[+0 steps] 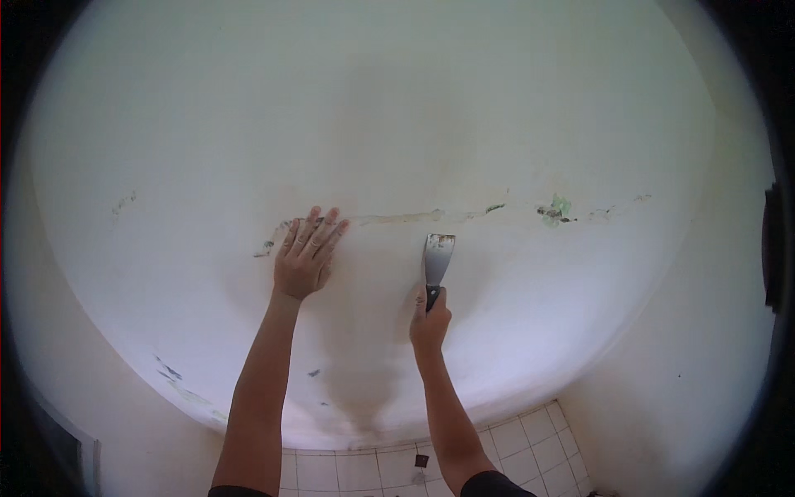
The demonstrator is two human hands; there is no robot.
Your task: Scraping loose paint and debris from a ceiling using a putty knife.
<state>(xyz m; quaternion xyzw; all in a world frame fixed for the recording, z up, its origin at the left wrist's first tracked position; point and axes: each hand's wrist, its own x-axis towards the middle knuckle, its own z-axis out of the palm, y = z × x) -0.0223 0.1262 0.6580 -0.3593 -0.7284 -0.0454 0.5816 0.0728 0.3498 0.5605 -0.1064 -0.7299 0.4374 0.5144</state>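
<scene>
My left hand [307, 258] lies against the painted wall [385, 136], its fingers spread over the left part of a long horizontal crack [404, 218]. My right hand [430, 320] grips the dark handle of a putty knife [439, 258]. The metal blade points up, just below the crack, and its tip bears rusty or crusted marks. Whether the blade touches the wall I cannot tell. Chipped patches line the crack: a dark one [268, 246] left of my left hand, another [495, 209] right of the blade, and a larger green and dark one [554, 211] farther right.
White tiles [397, 469] run along the bottom, with a small dark brown object [422, 460] among them. More chipped paint [169, 368] shows at the lower left. Side walls meet this wall at left and right. A dark object [772, 248] is at the right edge, a frame [93, 460] at lower left.
</scene>
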